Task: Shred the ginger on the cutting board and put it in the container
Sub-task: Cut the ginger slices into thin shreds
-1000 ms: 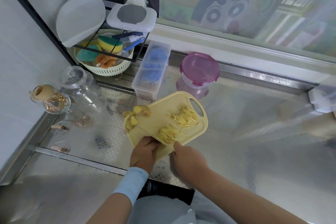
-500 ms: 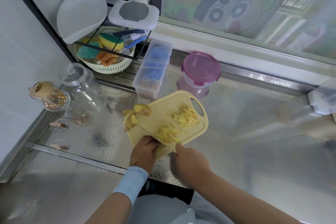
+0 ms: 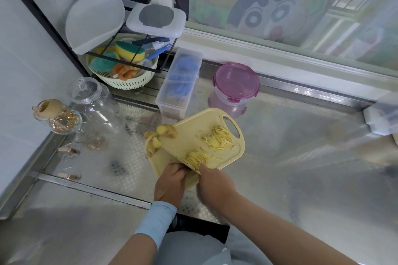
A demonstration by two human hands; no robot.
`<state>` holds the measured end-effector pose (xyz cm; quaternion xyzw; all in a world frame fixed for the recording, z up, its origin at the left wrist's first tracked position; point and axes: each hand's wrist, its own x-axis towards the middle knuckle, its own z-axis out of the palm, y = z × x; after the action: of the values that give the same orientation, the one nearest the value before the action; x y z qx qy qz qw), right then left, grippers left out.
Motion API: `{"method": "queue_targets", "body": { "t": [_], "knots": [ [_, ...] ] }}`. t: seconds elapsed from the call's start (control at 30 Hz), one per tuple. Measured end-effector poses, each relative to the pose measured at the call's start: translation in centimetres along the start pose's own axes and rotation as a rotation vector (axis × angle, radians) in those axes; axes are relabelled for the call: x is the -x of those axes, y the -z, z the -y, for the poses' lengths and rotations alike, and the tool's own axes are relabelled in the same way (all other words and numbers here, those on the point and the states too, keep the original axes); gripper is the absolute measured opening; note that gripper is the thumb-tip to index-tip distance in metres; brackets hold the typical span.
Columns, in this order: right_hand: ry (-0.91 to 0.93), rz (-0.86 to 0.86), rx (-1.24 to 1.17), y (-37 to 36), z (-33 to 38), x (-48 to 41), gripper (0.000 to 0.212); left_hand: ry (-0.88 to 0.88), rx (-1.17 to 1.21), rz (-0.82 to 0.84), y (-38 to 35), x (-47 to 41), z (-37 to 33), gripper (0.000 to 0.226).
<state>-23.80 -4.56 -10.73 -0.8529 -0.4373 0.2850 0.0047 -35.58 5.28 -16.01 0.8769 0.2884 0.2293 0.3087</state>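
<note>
Curling round a knife (image 3: 189, 166) whose handle is hidden in its fist, the right hand (image 3: 215, 185) is holding the blade slanted across the near corner of the cutting board (image 3: 237, 155). The left hand (image 3: 170, 180) is bunched just beside the blade with its fingers curled under. Whether it is pinning ginger I cannot tell. Over the last second neither hand is shifting much, and the two heaps of shredded ginger (image 3: 217, 140) are looking no bigger, so the cutting is probably inching on rather than finishing. A knobbly uncut ginger piece (image 3: 165, 131) is waiting at the board's far-left corner. Beyond the board on the table (image 3: 301, 157), the pink-lidded container (image 3: 235, 84) is sitting with its lid on, so nothing is going in yet.
</note>
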Motion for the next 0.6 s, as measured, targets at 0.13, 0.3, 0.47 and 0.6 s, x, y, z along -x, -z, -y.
{"method": "queue_targets", "body": {
  "t": [0.13,0.3,0.47,0.6],
  "knots": [
    [0.005,-0.021,-0.039,0.1,0.0,0.6,0.011,-0.016,-0.033,-0.002,0.1,0.1,0.2,0.03],
    [0.025,-0.059,-0.056,-0.2,-0.7,2.6,0.011,-0.081,-0.078,-0.054,-0.1,-0.1,0.5,0.025],
    [0.018,-0.043,-0.03,-0.1,-1.2,2.8,0.015,-0.09,-0.052,-0.06,-0.1,0.0,0.6,0.024],
    [0.009,-0.015,-0.018,0.1,-0.7,1.8,0.013,-0.017,-0.035,0.006,-0.1,0.0,0.7,0.03]
  ]
}}
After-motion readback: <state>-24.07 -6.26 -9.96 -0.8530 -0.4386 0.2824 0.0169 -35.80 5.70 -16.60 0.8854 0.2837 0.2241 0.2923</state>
